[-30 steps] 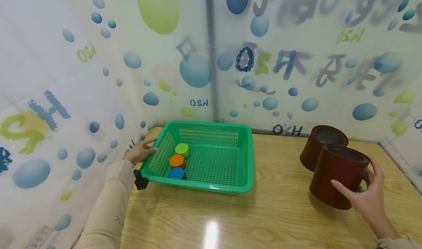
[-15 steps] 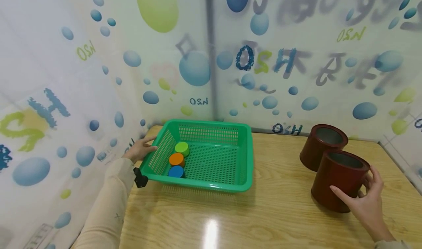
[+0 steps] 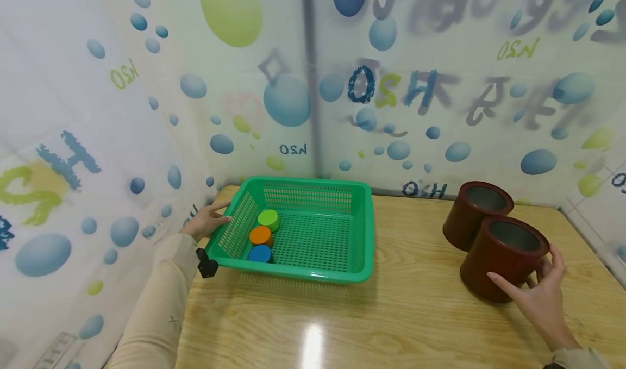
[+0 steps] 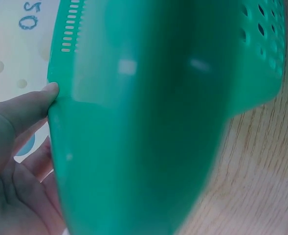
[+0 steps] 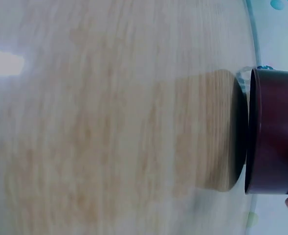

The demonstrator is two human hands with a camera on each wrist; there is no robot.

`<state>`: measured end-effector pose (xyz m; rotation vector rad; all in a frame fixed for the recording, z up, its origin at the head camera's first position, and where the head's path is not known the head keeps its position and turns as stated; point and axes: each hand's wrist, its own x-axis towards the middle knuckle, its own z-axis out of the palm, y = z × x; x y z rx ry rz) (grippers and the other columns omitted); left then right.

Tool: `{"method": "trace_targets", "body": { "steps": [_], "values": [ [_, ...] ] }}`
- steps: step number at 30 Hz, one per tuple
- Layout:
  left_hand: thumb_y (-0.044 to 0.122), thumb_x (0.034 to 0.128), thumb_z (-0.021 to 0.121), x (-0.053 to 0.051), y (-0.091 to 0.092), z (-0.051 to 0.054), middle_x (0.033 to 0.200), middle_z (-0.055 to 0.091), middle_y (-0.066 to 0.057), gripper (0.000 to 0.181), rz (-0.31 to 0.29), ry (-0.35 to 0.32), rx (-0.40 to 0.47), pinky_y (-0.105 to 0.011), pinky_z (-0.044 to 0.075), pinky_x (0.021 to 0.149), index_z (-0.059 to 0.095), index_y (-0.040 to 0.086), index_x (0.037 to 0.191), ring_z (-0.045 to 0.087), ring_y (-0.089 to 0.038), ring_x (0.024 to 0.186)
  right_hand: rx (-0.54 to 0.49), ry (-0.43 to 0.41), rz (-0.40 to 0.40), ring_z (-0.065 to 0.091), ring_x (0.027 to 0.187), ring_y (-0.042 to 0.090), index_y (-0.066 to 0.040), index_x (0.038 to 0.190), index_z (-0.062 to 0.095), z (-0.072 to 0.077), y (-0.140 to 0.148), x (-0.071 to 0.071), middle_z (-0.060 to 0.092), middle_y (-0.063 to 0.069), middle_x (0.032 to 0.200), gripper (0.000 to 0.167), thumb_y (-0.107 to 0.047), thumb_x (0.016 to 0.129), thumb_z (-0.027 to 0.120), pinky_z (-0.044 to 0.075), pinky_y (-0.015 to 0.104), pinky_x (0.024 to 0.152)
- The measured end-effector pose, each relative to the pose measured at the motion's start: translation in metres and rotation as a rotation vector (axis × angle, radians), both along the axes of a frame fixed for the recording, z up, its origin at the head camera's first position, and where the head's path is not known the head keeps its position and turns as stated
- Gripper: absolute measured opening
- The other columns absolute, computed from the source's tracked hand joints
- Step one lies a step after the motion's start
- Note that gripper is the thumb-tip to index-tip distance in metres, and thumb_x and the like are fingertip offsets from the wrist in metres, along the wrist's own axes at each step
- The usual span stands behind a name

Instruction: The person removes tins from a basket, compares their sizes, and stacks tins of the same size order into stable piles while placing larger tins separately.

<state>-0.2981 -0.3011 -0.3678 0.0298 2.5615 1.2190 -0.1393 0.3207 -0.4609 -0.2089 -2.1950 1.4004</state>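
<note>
My right hand [image 3: 543, 298] grips a dark red cylindrical bucket [image 3: 499, 266] from its right side, thumb across the front. The bucket's open top leans slightly toward me. In the right wrist view, the bucket [image 5: 276, 132] appears at the right edge with a fingertip below it; whether its base touches the table cannot be told. A second dark red bucket [image 3: 467, 217] stands just behind it. At the far left, my left hand [image 3: 205, 222] holds the rim of a green plastic basket [image 3: 367, 233]. The left wrist view shows the thumb on the basket's edge [image 4: 60, 132], finger ends hidden behind it.
Inside the basket, along its left side, lie a lime green round block [image 3: 269, 220], an orange one [image 3: 261, 236] and a blue one [image 3: 260, 254]. The wooden table [image 3: 411, 314] meets a patterned curtain [image 3: 332, 130] at its back and left.
The bucket in my right hand dipped slightly, then rose a little and tilted, showing more of its inside. My left hand, the basket and the blocks have stayed in place.
</note>
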Motion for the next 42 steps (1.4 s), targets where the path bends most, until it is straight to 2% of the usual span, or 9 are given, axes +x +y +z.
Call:
{"method": "trace_targets", "body": {
  "steps": [14, 23, 28, 32, 35, 36, 38, 39, 42],
  "values": [
    [0.017, 0.0926, 0.049, 0.0, 0.0, 0.0, 0.127, 0.033, -0.036, 0.059, 0.005, -0.012, -0.003, -0.039, 0.051, 0.071, 0.018, 0.008, 0.142, 0.056, -0.033, 0.093, 0.065, 0.004, 0.044, 0.035, 0.109, 0.006, -0.026, 0.141, 0.008, -0.004, 0.005, -0.002, 0.028, -0.001, 0.131, 0.107, 0.012, 0.065, 0.072, 0.037, 0.004, 0.069],
    [0.019, 0.0928, 0.048, 0.0, 0.0, -0.001, 0.129, 0.032, -0.035, 0.059, 0.002, 0.005, -0.026, -0.041, 0.05, 0.072, 0.018, 0.008, 0.143, 0.052, -0.039, 0.1, 0.085, -0.054, 0.031, 0.034, 0.111, 0.007, -0.031, 0.141, 0.002, -0.002, 0.004, 0.0, 0.023, -0.006, 0.133, 0.107, 0.007, 0.069, 0.071, 0.037, 0.015, 0.084],
    [0.019, 0.0926, 0.049, 0.0, 0.001, -0.002, 0.129, 0.032, -0.035, 0.059, 0.015, -0.001, -0.021, -0.042, 0.05, 0.073, 0.019, 0.009, 0.143, 0.053, -0.039, 0.1, 0.069, -0.043, 0.029, 0.033, 0.112, 0.007, -0.029, 0.141, 0.005, 0.002, 0.001, 0.001, 0.025, -0.006, 0.132, 0.103, 0.008, 0.07, 0.07, 0.035, 0.013, 0.086],
    [0.019, 0.0926, 0.049, 0.0, 0.0, -0.003, 0.129, 0.032, -0.035, 0.059, 0.014, -0.005, -0.015, -0.042, 0.05, 0.073, 0.018, 0.009, 0.143, 0.053, -0.038, 0.099, 0.05, -0.035, 0.03, 0.028, 0.121, 0.007, -0.028, 0.141, -0.006, -0.004, 0.011, 0.001, 0.024, 0.0, 0.136, 0.106, 0.006, 0.073, 0.068, 0.029, 0.016, 0.094],
    [0.018, 0.0928, 0.048, 0.0, 0.0, -0.003, 0.129, 0.032, -0.034, 0.059, 0.013, -0.007, -0.011, -0.042, 0.05, 0.073, 0.019, 0.009, 0.143, 0.053, -0.038, 0.099, 0.016, -0.022, 0.047, 0.018, 0.128, 0.007, -0.03, 0.139, -0.016, -0.014, 0.026, -0.002, 0.02, 0.0, 0.141, 0.111, 0.005, 0.074, 0.067, 0.02, 0.022, 0.102],
    [0.019, 0.0929, 0.048, 0.0, 0.0, -0.002, 0.129, 0.032, -0.034, 0.059, 0.01, -0.005, -0.012, -0.042, 0.05, 0.074, 0.018, 0.009, 0.143, 0.052, -0.038, 0.1, 0.008, -0.013, 0.051, 0.015, 0.129, 0.007, -0.03, 0.139, -0.015, -0.017, 0.031, -0.003, 0.019, 0.0, 0.142, 0.112, 0.005, 0.073, 0.068, 0.017, 0.027, 0.104],
    [0.018, 0.0929, 0.048, 0.001, 0.0, -0.001, 0.129, 0.032, -0.034, 0.058, 0.01, -0.004, -0.012, -0.043, 0.049, 0.075, 0.019, 0.009, 0.143, 0.051, -0.039, 0.1, 0.02, -0.001, 0.053, 0.008, 0.131, 0.008, -0.032, 0.138, -0.016, -0.02, 0.04, -0.005, 0.011, -0.003, 0.145, 0.113, 0.004, 0.073, 0.069, 0.012, 0.025, 0.104],
    [0.018, 0.0929, 0.048, 0.002, 0.0, -0.001, 0.129, 0.032, -0.034, 0.058, 0.008, -0.004, -0.012, -0.044, 0.049, 0.075, 0.018, 0.009, 0.142, 0.051, -0.039, 0.101, 0.023, 0.007, 0.053, 0.006, 0.131, 0.007, -0.032, 0.138, -0.015, -0.02, 0.043, -0.006, 0.008, -0.003, 0.146, 0.113, 0.004, 0.072, 0.069, 0.008, 0.029, 0.105],
    [0.019, 0.093, 0.048, 0.003, 0.0, 0.0, 0.128, 0.032, -0.035, 0.059, 0.001, -0.003, -0.017, -0.045, 0.048, 0.076, 0.018, 0.008, 0.142, 0.05, -0.04, 0.101, 0.09, 0.01, 0.019, 0.002, 0.131, 0.006, -0.031, 0.139, -0.014, -0.012, 0.046, -0.006, 0.0, -0.004, 0.146, 0.112, 0.0, 0.072, 0.07, 0.006, 0.02, 0.104]
  ]
}}
